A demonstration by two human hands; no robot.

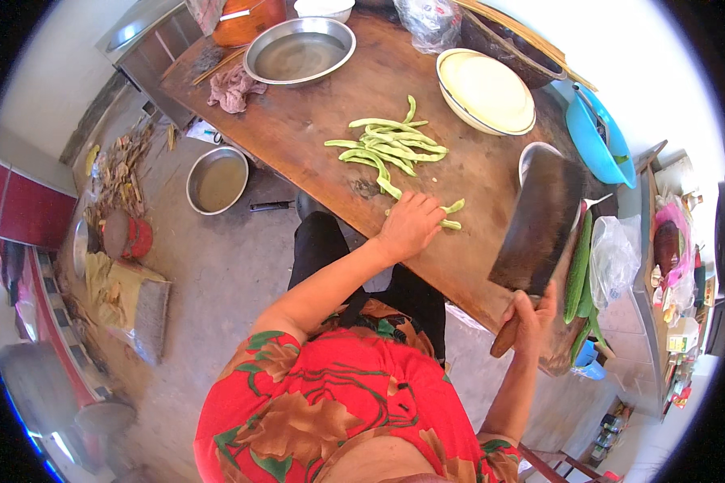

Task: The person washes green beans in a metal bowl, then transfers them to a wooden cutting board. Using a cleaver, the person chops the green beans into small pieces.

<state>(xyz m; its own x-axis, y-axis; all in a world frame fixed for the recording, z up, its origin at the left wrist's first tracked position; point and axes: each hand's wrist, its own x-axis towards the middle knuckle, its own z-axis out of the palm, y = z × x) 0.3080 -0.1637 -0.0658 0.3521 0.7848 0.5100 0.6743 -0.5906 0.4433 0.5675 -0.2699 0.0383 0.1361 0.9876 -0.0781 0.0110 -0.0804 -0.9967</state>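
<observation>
as left hand (413, 222) holds beans (454, 208) — table edge (461, 301) near, room rightward

the bean pods (399, 146) lie on the table (298, 117). around them, a basin (251, 58) sits at half past ten, a large bowl (466, 120) at two, a tub (582, 145) at three. the cleaver (540, 221), in the right hand (530, 318), is at four, cucumbers (578, 270) beyond it. the left hand (413, 227) is toward six; near nine, another basin (193, 191) stands on the floor (225, 266).
</observation>
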